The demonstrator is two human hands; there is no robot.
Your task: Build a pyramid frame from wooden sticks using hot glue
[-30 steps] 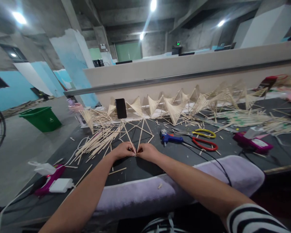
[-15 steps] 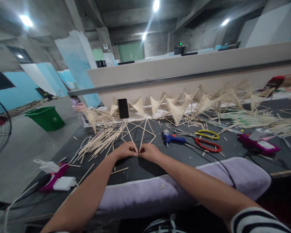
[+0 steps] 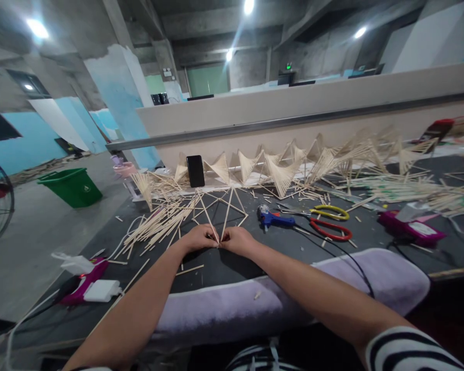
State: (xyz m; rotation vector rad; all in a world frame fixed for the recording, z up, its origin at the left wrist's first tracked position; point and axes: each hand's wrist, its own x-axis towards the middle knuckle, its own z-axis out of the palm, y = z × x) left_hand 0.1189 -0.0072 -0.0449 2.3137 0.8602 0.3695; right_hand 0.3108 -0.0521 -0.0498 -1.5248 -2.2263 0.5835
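Observation:
A frame of thin wooden sticks [image 3: 227,210] stands on the dark table, its sticks meeting in a point nearest to me. My left hand [image 3: 200,237] pinches that near corner from the left, and my right hand [image 3: 238,241] pinches it from the right. The two sets of fingertips almost touch; the joint between them is partly hidden. Left of the frame lies a pile of loose sticks [image 3: 158,222]. On the right a blue glue gun [image 3: 276,219] rests beside scissors with red and yellow handles [image 3: 331,229].
Finished stick shapes [image 3: 282,172] line the low wall, with a black phone [image 3: 195,171] among them. Power strips lie left [image 3: 85,283] and right [image 3: 412,228]. A lilac cloth [image 3: 232,305] covers the near edge. A green bin [image 3: 70,187] stands on the floor.
The whole view has shifted very slightly. Both hands keep their pinch on the stick frame's near corner.

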